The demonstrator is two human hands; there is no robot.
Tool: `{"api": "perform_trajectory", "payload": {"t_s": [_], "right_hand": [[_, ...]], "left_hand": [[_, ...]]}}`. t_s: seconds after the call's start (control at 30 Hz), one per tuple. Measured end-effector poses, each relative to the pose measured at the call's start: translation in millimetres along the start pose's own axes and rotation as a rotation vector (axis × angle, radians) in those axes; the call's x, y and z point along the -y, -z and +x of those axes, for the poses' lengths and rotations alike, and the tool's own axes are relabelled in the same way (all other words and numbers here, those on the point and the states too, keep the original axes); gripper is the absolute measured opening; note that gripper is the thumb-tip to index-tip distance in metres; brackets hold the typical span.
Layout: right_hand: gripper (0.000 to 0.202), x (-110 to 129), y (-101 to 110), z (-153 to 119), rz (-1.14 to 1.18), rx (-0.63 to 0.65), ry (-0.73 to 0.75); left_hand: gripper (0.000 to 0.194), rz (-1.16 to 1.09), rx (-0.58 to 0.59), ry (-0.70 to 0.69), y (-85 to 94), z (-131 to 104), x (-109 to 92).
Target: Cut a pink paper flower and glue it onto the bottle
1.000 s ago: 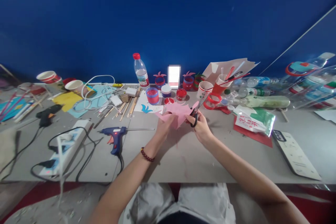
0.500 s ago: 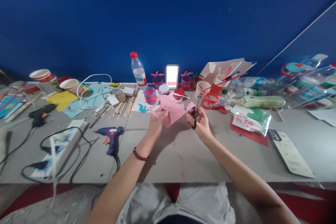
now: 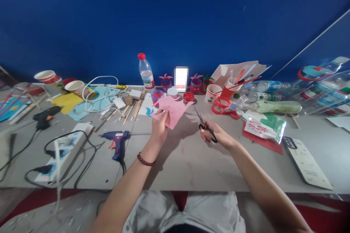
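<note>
Near the middle of the head view, my left hand pinches a sheet of pink paper with cut, pointed edges, holding it above the grey table. To its right, my right hand is closed on black-handled scissors, whose blades point up and left, apart from the paper. Behind the paper are a blue-rimmed red cup and a small red container. A blue cut-out piece lies left of the paper.
A blue glue gun with a lit red light and a power strip with cables lie left. A clear bottle and paper cup stand behind. Right are plastic bottles, a packet and a phone.
My right hand and the scissors have moved right, away from the pink paper. My left hand still holds the paper, which is turned slightly. The view has shifted a little.
</note>
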State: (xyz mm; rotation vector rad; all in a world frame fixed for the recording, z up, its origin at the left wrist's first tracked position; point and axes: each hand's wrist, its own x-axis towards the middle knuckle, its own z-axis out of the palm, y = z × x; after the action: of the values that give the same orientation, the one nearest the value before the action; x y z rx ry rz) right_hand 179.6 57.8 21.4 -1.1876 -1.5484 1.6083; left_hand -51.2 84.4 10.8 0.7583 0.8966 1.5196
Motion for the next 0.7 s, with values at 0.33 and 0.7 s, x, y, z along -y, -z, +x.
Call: {"api": "perform_trajectory", "payload": {"t_s": [0.33, 0.7], "right_hand": [[0.043, -7.9, -8.8, 0.1, -0.032, 0.122, -0.041], [0.045, -12.6, -16.2, 3.6, 0.024, 0.110, -0.043]], "left_hand": [[0.035, 0.043, 0.009, -0.040, -3.5, -4.4, 1.4], [0.022, 0.346, 0.063, -0.113, -9.5, -18.9, -2.1]]}}
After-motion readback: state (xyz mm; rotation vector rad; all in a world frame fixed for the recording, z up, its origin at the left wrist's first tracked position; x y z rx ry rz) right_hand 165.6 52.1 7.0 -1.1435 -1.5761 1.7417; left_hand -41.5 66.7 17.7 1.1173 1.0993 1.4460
